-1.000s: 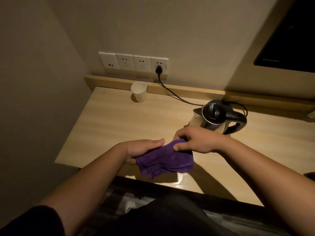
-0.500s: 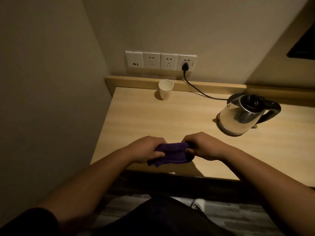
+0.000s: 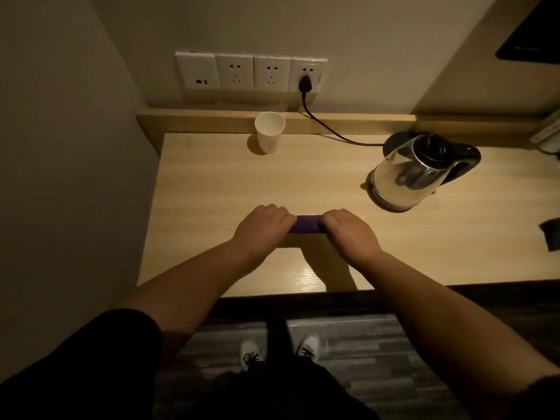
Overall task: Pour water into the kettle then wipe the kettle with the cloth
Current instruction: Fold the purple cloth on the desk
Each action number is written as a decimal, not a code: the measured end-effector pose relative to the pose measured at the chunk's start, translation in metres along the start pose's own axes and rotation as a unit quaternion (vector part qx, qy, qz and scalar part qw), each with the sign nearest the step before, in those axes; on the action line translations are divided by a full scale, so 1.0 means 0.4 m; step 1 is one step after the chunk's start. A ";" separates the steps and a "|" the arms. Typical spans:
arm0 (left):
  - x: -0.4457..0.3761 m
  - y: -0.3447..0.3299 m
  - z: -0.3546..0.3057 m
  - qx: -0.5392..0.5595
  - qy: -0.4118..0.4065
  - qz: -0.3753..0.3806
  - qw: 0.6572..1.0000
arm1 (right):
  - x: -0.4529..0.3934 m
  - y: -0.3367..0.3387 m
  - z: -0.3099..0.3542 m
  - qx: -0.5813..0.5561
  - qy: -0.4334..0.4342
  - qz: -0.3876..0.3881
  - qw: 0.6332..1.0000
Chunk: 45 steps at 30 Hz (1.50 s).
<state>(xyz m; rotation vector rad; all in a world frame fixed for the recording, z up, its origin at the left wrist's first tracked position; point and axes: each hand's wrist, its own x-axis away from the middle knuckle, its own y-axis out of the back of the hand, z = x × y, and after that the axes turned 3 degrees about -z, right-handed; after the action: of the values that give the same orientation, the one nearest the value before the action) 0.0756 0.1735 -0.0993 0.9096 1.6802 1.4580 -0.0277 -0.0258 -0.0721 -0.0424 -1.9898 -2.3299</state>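
Head view. Compared with a second ago, the cloth (image 3: 306, 224) has been gathered from a loose, spread purple rag into a tight short roll, and it has been carried from in front of the kettle (image 3: 406, 172) to a spot over the desk (image 3: 212, 189) nearer the front edge. Only a narrow purple band is now seen between the two fists; the rest is hidden inside them. The left hand (image 3: 262, 227) is clenched around the left end of the roll, knuckles up, and the right hand (image 3: 348, 230) is clenched around the right end in the same way. Whether the roll is pressed onto the desk or held just above it cannot be told.

The change is judged to mean that the cloth is being folded or wrung, so either wiping is being prepared or it is already finished; which of the two cannot be settled from the picture.

The kettle is left untouched, well apart from the fingers, beyond and to the right of the right hand. It stands upright, off its dark base (image 3: 394, 140), which is seen just behind it. Its steel body is shiny, its lid and handle black; the lid appears closed. Whether water is inside cannot be seen.

A paper cup (image 3: 269, 131) stands far beyond the left fingers, by the back ledge.
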 end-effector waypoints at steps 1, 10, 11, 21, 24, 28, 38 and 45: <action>0.000 -0.023 -0.008 -0.018 -0.005 0.011 1.000 | 0.005 -0.019 -0.007 0.017 0.010 0.013 1.000; 0.154 -0.167 -0.106 0.008 0.024 0.102 0.994 | 0.141 -0.166 -0.026 0.015 0.064 0.103 0.992; 0.164 -0.168 -0.111 0.002 0.030 0.125 0.992 | 0.154 -0.173 -0.029 0.036 0.063 0.120 0.990; 0.134 -0.153 -0.140 -0.012 0.079 0.187 0.979 | 0.123 -0.208 0.039 -0.003 0.096 0.134 0.986; 0.139 -0.158 -0.139 -0.001 0.087 0.227 0.970 | 0.122 -0.216 0.030 0.008 0.100 0.159 0.982; 0.146 -0.157 -0.154 0.018 0.113 0.240 0.964 | 0.119 -0.214 0.030 0.023 0.098 0.191 0.976; 0.113 -0.092 -0.142 0.010 0.119 0.255 0.959 | 0.077 -0.128 0.045 -0.016 0.061 0.224 0.972; -0.003 0.089 -0.098 0.066 0.163 0.339 0.924 | -0.027 0.033 0.047 -0.094 -0.059 0.349 0.931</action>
<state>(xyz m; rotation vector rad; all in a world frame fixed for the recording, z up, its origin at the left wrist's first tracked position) 0.0437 0.1574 -0.0600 1.4927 1.8063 2.0563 -0.0164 -0.0088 -0.0570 -0.7787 -1.4337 -2.0399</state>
